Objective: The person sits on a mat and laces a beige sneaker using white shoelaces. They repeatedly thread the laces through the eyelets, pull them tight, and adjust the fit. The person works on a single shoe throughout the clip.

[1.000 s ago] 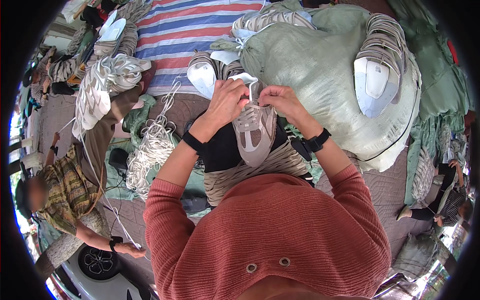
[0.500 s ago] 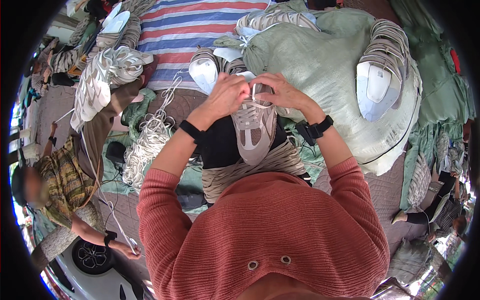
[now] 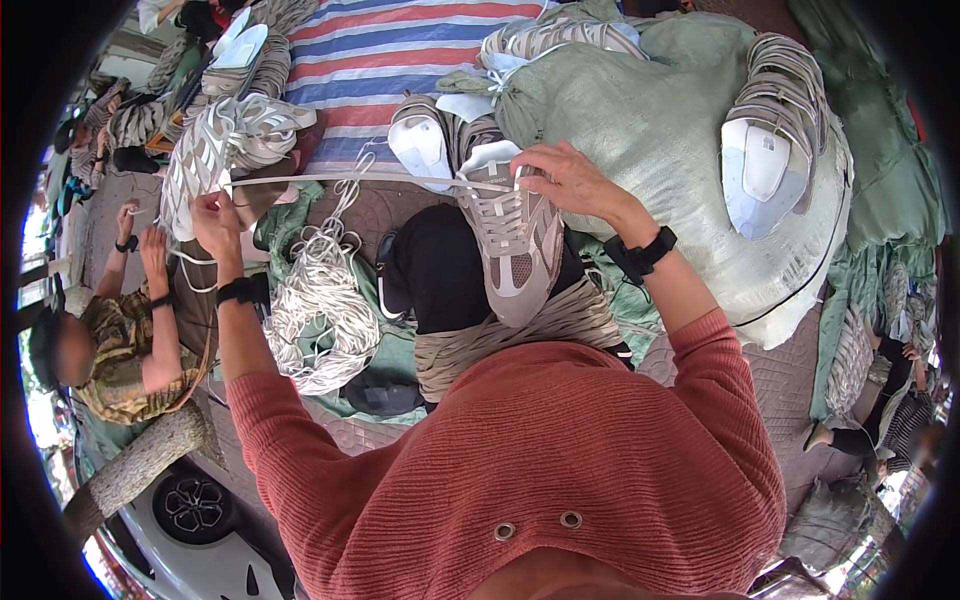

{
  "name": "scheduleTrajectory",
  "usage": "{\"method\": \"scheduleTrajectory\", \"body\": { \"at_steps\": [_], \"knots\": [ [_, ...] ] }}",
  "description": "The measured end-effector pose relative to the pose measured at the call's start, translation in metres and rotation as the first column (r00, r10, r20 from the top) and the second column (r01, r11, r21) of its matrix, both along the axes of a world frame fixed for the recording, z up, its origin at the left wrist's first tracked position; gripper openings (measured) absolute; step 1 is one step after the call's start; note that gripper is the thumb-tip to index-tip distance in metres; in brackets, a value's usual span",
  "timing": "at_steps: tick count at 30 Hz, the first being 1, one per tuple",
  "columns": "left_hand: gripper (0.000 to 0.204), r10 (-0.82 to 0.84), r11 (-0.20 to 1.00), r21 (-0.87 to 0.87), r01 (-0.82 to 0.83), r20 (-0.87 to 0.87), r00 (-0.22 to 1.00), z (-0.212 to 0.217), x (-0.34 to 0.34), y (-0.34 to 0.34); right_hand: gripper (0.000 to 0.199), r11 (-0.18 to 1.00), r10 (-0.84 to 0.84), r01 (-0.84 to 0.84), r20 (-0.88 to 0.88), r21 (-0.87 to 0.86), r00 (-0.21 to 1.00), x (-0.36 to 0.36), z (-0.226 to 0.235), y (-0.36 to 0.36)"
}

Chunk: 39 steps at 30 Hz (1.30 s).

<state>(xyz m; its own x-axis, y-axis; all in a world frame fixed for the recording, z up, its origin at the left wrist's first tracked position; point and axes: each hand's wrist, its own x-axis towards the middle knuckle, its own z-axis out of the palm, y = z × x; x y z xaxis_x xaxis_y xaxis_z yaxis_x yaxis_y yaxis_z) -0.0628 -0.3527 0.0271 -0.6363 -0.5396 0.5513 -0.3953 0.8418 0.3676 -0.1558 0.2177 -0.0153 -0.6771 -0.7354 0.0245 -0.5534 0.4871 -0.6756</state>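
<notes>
A grey-beige shoe upper (image 3: 515, 235) lies on my lap, toe toward me, with pale laces threaded across its front. Out to the left, my left hand (image 3: 216, 222) is closed in a pinch on one end of a whitish shoelace (image 3: 345, 180). The lace runs taut and nearly level from there to the top of the shoe. At the shoe's upper right edge, my right hand (image 3: 568, 182) is bent round the collar, thumb and fingers closing on the shoe by the top eyelets. Part of its fingertips is hidden behind the shoe.
A heap of loose white laces (image 3: 322, 310) lies on the ground to my left. Stacked shoe uppers (image 3: 770, 150) rest on a stuffed green sack (image 3: 640, 130). Another person (image 3: 130, 340) sits at the left with more uppers. A striped sheet (image 3: 400, 60) spreads ahead.
My left hand has moved from the shoe far out to the left, drawing the lace straight. My right hand stays at the shoe's top. The person at left has raised a hand.
</notes>
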Motion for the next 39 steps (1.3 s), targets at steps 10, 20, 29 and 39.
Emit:
{"method": "scheduleTrajectory", "body": {
  "at_steps": [10,20,29,39],
  "knots": [
    [0.023,-0.653,0.744,0.174,0.645,-0.014,0.757,-0.032,0.003,0.223,0.016,0.983,0.171,-0.126,-0.418,0.132,0.892,0.015,0.036,-0.018],
    [0.011,-0.883,0.448,0.109,0.887,0.210,0.420,-0.040,-0.012,0.333,0.011,0.989,0.109,-0.100,0.082,-0.113,0.991,0.002,0.005,-0.027],
    [0.022,-0.919,0.329,0.521,0.788,-0.014,0.393,-0.031,-0.015,0.329,0.011,0.965,0.154,-0.060,0.368,-0.256,0.917,0.004,0.009,-0.018],
    [0.013,-0.760,0.641,0.249,0.726,0.344,0.552,-0.075,-0.017,0.304,0.013,0.938,0.131,0.135,0.687,-0.320,0.715,0.002,-0.004,-0.027]
  ]
}}
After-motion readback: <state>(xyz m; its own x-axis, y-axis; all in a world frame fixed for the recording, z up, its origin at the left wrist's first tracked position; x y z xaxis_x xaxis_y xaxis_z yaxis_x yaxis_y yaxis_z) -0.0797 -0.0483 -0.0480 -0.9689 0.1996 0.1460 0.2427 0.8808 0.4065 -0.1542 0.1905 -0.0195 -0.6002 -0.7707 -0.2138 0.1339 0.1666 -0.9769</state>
